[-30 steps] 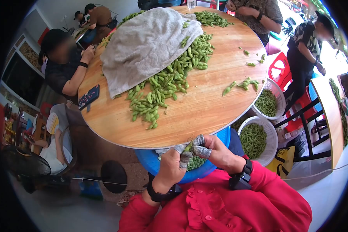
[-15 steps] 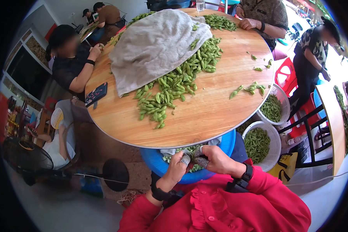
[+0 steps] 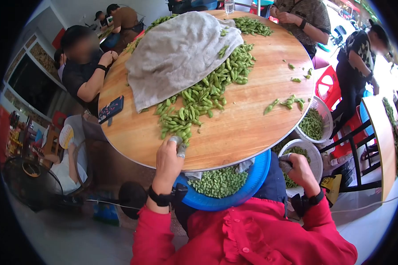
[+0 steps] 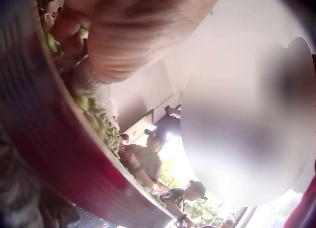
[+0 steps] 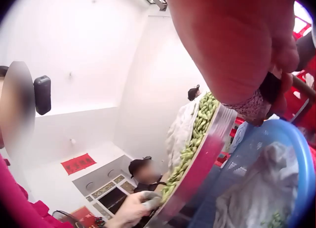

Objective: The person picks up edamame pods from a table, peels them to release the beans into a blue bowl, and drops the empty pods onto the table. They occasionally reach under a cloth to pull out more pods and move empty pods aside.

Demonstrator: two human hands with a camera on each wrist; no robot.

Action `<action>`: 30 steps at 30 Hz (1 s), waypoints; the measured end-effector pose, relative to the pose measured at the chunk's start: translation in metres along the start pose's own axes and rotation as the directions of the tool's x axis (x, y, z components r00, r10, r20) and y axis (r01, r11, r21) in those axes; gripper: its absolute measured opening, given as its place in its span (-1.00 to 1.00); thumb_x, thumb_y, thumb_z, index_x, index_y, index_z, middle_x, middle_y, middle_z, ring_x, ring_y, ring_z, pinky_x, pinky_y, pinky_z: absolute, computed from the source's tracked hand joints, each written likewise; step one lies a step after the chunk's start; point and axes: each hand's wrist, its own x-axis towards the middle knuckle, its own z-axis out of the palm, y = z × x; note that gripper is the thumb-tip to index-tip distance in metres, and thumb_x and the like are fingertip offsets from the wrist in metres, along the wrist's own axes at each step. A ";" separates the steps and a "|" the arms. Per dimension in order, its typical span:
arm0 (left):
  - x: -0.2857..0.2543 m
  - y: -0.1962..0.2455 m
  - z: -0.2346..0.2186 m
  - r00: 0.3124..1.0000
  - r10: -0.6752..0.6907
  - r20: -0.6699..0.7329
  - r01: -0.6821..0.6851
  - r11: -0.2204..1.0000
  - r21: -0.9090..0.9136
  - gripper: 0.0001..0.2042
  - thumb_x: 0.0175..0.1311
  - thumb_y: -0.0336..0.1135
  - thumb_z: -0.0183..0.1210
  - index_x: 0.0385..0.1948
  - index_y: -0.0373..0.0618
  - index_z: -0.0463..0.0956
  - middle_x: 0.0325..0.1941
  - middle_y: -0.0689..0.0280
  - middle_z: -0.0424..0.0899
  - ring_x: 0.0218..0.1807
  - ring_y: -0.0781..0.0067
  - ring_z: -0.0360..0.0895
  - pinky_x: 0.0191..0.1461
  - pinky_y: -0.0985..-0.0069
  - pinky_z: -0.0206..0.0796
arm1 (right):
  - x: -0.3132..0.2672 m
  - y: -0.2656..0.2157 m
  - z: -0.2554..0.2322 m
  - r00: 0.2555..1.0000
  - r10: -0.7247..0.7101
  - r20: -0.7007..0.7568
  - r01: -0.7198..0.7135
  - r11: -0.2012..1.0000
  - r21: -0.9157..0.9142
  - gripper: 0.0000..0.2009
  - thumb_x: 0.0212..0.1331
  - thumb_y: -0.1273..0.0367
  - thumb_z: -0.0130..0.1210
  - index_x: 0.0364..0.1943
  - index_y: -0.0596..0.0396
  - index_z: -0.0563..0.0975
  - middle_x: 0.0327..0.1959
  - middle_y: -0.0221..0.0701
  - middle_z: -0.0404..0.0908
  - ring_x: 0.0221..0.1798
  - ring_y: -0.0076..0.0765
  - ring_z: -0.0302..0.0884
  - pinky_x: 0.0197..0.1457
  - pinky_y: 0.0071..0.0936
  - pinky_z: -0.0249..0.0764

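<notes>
My left hand [image 3: 177,143], grey cots on its fingertips, reaches over the near edge of the round wooden table [image 3: 252,128] to the closest end of the edamame pod pile [image 3: 199,99]; its fingers curl onto a pod there. The left wrist view shows those fingers [image 4: 98,50] close up among green pods [image 4: 101,124]. My right hand [image 3: 286,162] hangs curled over the nearer white basket [image 3: 313,154] of pods at my right; whether it holds anything is hidden. Under the table edge on my lap sits a blue basin [image 3: 257,176] of shelled beans [image 3: 219,181].
A grey towel [image 3: 177,48] covers the far part of the pile. A dark phone [image 3: 110,109] lies at the table's left edge. A second white basket [image 3: 317,106] and a red stool [image 3: 325,79] stand to the right. Other people sit around the table.
Both hands were together over the blue basin working a pod. Now the left has reached up to the pile on the table and the right has swung out to the white basket.
</notes>
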 end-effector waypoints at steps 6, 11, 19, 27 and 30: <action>0.003 -0.006 0.000 0.999 0.000 0.039 -0.006 0.988 0.152 -0.88 -0.06 -0.41 0.09 -0.50 -0.25 0.43 -0.46 0.07 0.46 -0.36 0.01 0.41 -0.30 0.24 0.24 | 0.007 -0.032 0.025 0.977 -0.163 0.138 0.104 0.927 0.360 -0.82 -0.10 0.49 0.11 -0.33 0.20 0.52 -0.49 -0.20 0.52 -0.44 -0.31 0.49 -0.35 -0.49 0.39; -0.001 -0.001 -0.006 0.999 0.027 0.028 -0.031 0.983 0.179 -0.88 -0.05 -0.38 0.08 -0.50 -0.21 0.43 -0.45 0.09 0.46 -0.35 0.05 0.41 -0.29 0.24 0.24 | 0.026 -0.079 0.043 0.931 -0.305 0.200 0.166 0.842 0.513 -0.79 -0.07 0.47 0.11 -0.28 0.20 0.49 -0.45 -0.19 0.53 -0.39 -0.29 0.50 -0.31 -0.49 0.39; 0.000 -0.011 -0.011 0.999 0.046 0.016 -0.049 0.965 0.257 -0.88 0.02 -0.44 0.06 -0.40 -0.24 0.43 -0.45 0.18 0.53 -0.39 0.25 0.49 -0.33 0.41 0.30 | 0.027 -0.089 0.055 0.925 -0.321 0.202 0.161 0.815 0.557 -0.80 -0.04 0.52 0.07 -0.26 0.26 0.48 -0.42 -0.23 0.55 -0.35 -0.41 0.49 -0.27 -0.51 0.38; -0.027 0.056 -0.004 0.964 -0.041 0.262 0.257 0.390 -0.884 -0.83 0.05 -0.64 0.01 -0.30 -0.28 0.44 -0.37 0.36 0.50 -0.24 0.63 0.43 -0.18 0.71 0.27 | 0.035 -0.099 0.068 0.867 -0.352 0.352 -0.065 0.622 0.781 -0.72 0.04 0.43 0.05 -0.14 0.23 0.43 -0.40 -0.41 0.52 -0.33 -0.64 0.37 -0.24 -0.63 0.33; -0.035 0.062 0.007 0.973 0.095 0.213 0.144 0.475 -0.868 -0.82 0.05 -0.62 0.02 -0.28 -0.27 0.43 -0.37 0.37 0.50 -0.26 0.63 0.44 -0.17 0.71 0.28 | 0.039 -0.095 0.080 0.891 -0.351 0.288 -0.038 0.575 0.817 -0.76 0.03 0.43 0.06 -0.19 0.22 0.46 -0.42 -0.43 0.53 -0.34 -0.62 0.38 -0.25 -0.61 0.33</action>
